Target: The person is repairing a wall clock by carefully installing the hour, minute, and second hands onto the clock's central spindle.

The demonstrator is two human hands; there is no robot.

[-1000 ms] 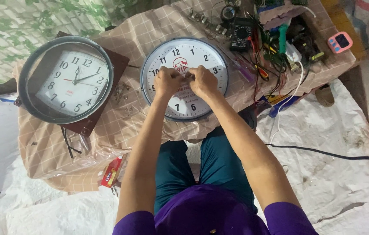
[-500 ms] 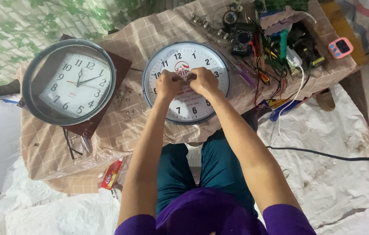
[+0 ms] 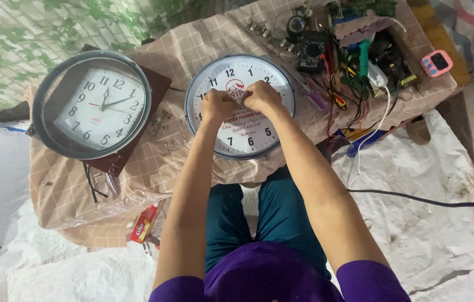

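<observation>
Hands were held together over the middle of the round white clock (image 3: 241, 106), which lay face up on the checked cloth (image 3: 69, 190). Left hand (image 3: 218, 105) and right hand (image 3: 260, 96) were pinched shut at its hub, apparently on the hidden pointers. Another clock (image 3: 92, 104) lay far left, tools (image 3: 354, 56) to the right.

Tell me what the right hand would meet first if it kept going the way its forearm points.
Probably the black multimeter past the round clock's upper rim; the right hand already rests on that clock's face, and height is unclear.
</observation>
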